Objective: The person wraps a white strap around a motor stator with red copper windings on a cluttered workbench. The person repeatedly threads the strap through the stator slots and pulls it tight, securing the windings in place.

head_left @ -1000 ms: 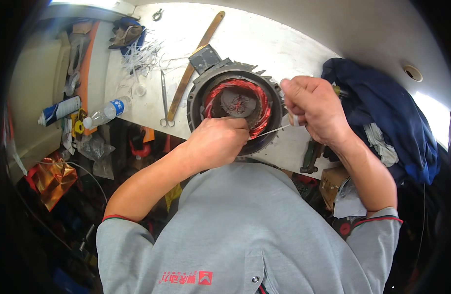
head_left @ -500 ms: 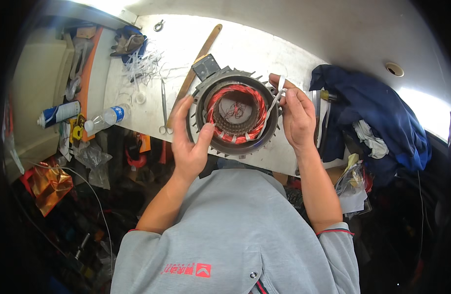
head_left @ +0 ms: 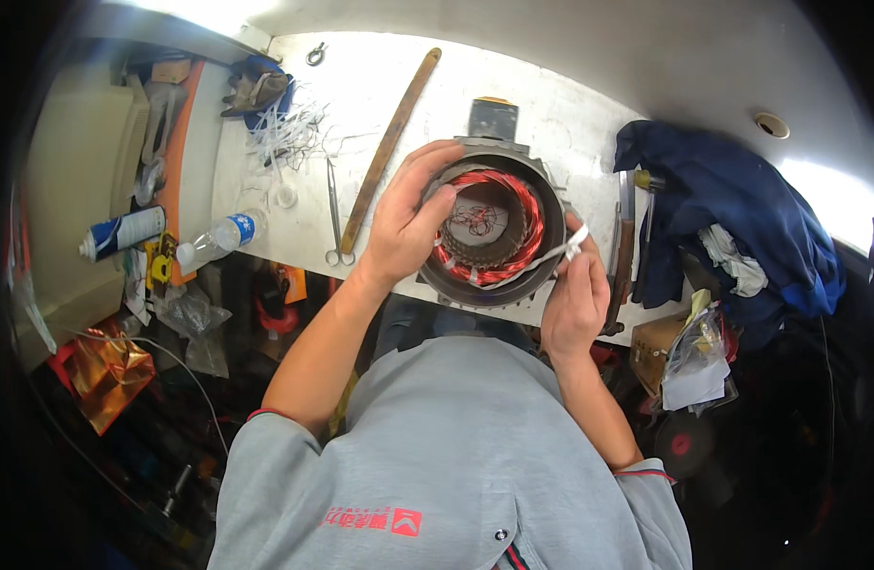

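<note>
A dark finned motor housing sits on the white bench, its dark terminal box toward the back. Inside are a ring of red copper windings with pale ties and some loose red wires at the centre. My left hand is closed on the housing's upper left rim, thumb over the inner edge. My right hand, fingers curled at the housing's lower right, holds white tape that runs to the lower part of the winding.
A wooden strip, scissors, white offcuts and a plastic bottle lie left. A spray can stands out beyond them. Dark blue cloth and tools are right. Bags and clutter lie below the bench.
The housing has turned clockwise and shifted right; its terminal box now points to the back. My left hand moved up onto the upper left rim; my right hand moved down with the tape.
</note>
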{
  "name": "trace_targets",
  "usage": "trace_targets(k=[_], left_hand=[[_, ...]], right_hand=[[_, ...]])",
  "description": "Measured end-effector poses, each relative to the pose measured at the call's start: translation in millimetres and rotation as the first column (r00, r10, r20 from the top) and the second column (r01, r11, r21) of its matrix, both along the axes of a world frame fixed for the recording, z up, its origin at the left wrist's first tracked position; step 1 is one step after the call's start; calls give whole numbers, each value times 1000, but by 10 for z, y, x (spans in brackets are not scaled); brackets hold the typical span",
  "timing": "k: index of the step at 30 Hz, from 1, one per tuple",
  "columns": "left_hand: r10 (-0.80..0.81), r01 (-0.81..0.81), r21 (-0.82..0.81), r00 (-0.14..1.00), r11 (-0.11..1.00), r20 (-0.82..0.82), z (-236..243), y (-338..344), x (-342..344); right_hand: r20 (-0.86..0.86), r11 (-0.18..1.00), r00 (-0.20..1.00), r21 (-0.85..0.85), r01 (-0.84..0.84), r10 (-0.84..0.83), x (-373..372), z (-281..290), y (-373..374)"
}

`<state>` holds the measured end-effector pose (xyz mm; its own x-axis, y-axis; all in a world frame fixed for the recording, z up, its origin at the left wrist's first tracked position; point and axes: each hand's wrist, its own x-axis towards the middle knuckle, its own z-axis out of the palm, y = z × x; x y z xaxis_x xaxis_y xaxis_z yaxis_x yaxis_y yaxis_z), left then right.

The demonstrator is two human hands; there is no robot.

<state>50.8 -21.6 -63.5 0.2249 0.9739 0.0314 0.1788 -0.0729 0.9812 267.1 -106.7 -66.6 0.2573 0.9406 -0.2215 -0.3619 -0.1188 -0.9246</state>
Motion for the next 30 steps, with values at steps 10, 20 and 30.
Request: trace_targets(k=[10,20,30], left_hand=[[-10,83,306,972,948,-235,170,49,69],[-161,267,303,930,915,-332,788,-787,213],[7,99,499,978,861,-207,1306,-1473,-126]], right_hand=[[508,995,857,3,-104,88,355,486,-331],[684,926,672,-12,-378,283,291,1411,-663],[-105,980,982,141,-139,155,573,1324,-1008]])
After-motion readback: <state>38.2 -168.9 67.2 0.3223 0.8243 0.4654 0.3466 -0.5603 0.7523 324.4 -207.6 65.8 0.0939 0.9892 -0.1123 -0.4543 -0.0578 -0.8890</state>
